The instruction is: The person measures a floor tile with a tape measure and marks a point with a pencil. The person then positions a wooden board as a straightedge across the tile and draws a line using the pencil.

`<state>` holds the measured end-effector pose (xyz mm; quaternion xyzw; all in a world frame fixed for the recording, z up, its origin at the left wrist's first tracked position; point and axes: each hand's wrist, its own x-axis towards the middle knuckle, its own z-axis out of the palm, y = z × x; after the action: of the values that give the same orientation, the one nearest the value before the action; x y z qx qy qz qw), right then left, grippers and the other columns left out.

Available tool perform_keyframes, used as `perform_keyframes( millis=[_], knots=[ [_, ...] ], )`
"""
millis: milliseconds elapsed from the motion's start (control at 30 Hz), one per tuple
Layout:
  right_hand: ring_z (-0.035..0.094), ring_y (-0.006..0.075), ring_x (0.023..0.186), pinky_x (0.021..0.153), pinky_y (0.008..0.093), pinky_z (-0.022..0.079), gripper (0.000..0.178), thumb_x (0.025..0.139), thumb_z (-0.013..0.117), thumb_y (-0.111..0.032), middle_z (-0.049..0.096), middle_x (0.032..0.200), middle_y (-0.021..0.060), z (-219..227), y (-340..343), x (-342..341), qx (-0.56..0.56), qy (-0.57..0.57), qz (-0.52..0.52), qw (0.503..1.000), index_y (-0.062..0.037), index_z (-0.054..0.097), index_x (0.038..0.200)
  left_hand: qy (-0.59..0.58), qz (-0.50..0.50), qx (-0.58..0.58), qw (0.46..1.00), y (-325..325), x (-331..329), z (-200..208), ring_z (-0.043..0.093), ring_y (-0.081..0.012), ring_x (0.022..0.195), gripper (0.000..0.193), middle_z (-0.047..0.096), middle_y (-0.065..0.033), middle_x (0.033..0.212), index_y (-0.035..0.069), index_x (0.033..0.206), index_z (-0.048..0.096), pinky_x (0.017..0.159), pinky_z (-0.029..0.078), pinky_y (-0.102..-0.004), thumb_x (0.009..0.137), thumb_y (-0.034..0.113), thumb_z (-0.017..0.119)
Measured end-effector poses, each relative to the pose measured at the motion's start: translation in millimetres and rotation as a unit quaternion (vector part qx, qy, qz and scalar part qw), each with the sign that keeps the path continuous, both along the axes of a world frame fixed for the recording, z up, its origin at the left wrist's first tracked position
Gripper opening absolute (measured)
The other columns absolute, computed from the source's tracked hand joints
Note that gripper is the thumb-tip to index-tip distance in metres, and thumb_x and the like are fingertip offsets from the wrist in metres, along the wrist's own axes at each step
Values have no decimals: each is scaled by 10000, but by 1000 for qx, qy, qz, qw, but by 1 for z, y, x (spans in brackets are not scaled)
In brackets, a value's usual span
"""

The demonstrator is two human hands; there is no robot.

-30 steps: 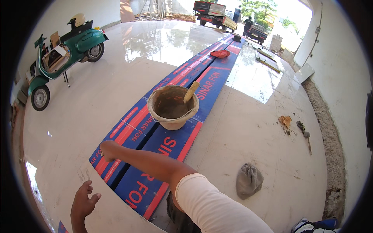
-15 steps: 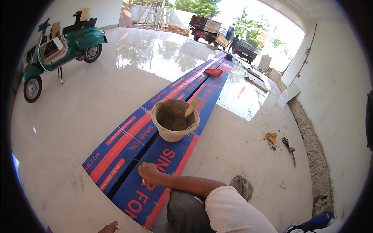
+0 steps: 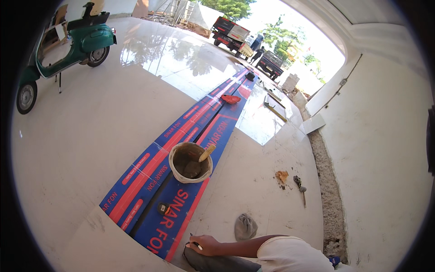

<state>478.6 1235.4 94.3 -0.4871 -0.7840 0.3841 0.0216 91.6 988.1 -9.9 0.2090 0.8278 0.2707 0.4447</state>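
My right hand (image 3: 206,245) is closed around a slim dark and white pen-like thing (image 3: 196,245), close to my dark-trousered knee (image 3: 217,262). Just beyond it, a small black and orange tape measure (image 3: 164,208) rests on a long strip of blue and red printed cardboard (image 3: 177,226). On the strip farther up stands a mortar-stained bucket (image 3: 190,179). It holds some grey material, and a wooden handle (image 3: 207,153) leans out over its rim. My left hand is out of the picture.
A grey cloth (image 3: 246,226) lies on the tiled floor to the right, with a long-handled tool (image 3: 300,186) beyond. A red cloth-like item (image 3: 231,99) sits up the strip. A green scooter (image 3: 68,54) stands at left. A rough trench (image 3: 327,195) edges the right wall.
My right hand has drawn back from the cardboard to beside my knee. The tape measure now shows on the strip. My left hand has left the picture, and the whole view has shifted.
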Motion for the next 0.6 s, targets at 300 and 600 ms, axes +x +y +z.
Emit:
perform_keyframes(
  millis=[300, 600],
  knots=[
    [629, 396, 897, 736, 505, 476, 255, 939, 489, -282, 636, 937, 207, 88, -68, 68, -139, -135, 35, 980, -49, 513, 1040, -112, -198, -172, 959, -93, 162, 132, 543, -302, 1151, 463, 589, -217, 1218, -29, 1198, 592, 962, 435, -378, 888, 312, 546],
    [644, 388, 925, 793, 486, 501, 360, 836, 543, -335, 666, 985, 217, 121, -85, 115, -207, -198, 311, 906, -44, 652, 1018, -116, -68, -121, 983, 14, 218, 315, 568, -324, 1104, 511, 594, -226, 1200, -41, 1203, 585, 932, 452, -396, 870, 347, 578]
  ],
)
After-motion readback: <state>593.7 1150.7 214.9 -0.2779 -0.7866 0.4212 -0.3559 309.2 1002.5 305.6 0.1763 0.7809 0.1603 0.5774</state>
